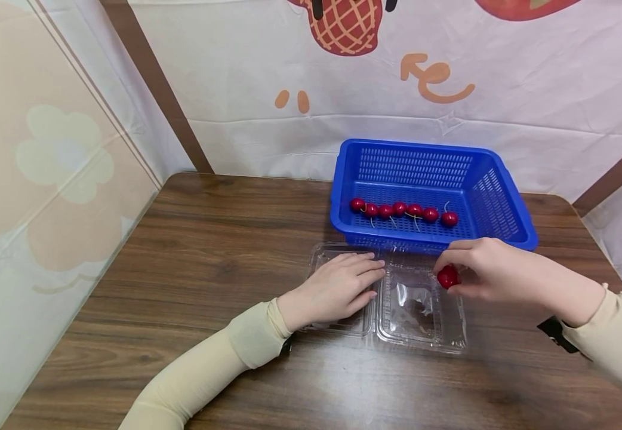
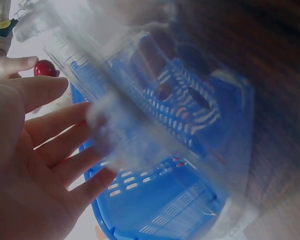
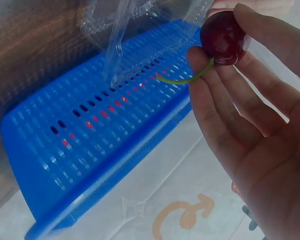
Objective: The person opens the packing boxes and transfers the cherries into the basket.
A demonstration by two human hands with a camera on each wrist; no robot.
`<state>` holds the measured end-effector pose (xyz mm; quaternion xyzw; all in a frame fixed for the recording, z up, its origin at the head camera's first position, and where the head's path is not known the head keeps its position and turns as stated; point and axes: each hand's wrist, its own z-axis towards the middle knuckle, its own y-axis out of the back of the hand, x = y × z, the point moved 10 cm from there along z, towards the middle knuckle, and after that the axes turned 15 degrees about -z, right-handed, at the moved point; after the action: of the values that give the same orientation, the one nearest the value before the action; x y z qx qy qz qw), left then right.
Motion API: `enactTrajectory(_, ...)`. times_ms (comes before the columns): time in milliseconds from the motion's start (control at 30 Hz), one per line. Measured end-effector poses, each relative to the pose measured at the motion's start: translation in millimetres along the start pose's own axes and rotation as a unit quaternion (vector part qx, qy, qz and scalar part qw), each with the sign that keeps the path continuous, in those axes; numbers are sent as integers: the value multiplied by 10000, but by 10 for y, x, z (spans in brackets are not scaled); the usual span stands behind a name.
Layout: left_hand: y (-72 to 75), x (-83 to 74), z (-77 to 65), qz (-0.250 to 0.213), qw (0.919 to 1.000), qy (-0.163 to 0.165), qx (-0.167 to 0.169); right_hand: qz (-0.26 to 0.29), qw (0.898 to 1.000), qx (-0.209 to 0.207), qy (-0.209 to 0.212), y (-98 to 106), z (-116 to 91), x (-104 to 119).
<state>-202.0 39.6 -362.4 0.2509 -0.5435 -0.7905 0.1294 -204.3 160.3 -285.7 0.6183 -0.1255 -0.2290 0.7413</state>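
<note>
Between thumb and fingertips my right hand (image 1: 485, 272) pinches a red cherry (image 1: 447, 276) above the right part of a clear plastic clamshell box (image 1: 410, 304). In the right wrist view that cherry (image 3: 223, 39) shows its green stem (image 3: 189, 80). My left hand (image 1: 338, 286) rests with fingers extended on the left part of the box, which lies unfolded on the table. Behind it stands a blue plastic basket (image 1: 424, 239), with a row of several red cherries (image 1: 399, 209) on its floor, some with stems showing.
The brown wood-grain table (image 1: 209, 257) extends left of the box and in front of it. A printed cloth (image 1: 246, 71) hangs behind the table's far edge, close behind the basket.
</note>
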Motion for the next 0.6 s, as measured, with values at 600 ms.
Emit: enactTrajectory(600,15,-11,1,19,10000,19,6,-449,9985,-176,-257,314,112,-321)
